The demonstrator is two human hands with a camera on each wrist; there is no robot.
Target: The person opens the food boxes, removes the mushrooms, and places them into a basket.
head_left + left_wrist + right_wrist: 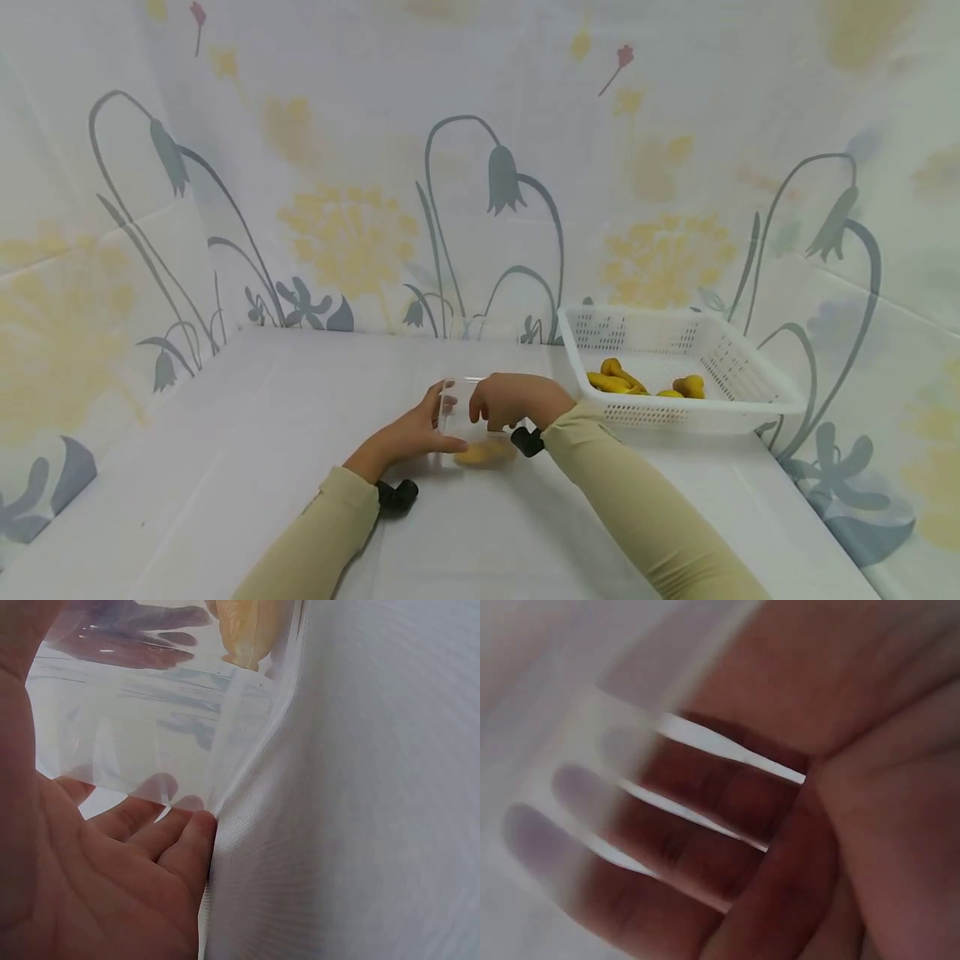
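Note:
A clear plastic box (pixel 461 413) stands on the white table between the hands. My left hand (pixel 411 433) holds its left side, thumb near the front and fingers behind; in the left wrist view, its fingertips touch the clear wall (pixel 105 727). My right hand (pixel 517 400) reaches over the box's right side from above. In the right wrist view, its fingers (pixel 705 787) lie fairly straight, their tips seen through a translucent wall, and I see nothing between them. A yellow, fruit-like piece (pixel 480 453) shows through the box low at the front.
A white perforated basket (pixel 678 407) stands to the right of the box, with several yellow fruit-like pieces (pixel 615 382) inside. Behind the table rises a flower-printed cloth (pixel 360 167). Black wrist cameras (pixel 397 497) are strapped at both wrists.

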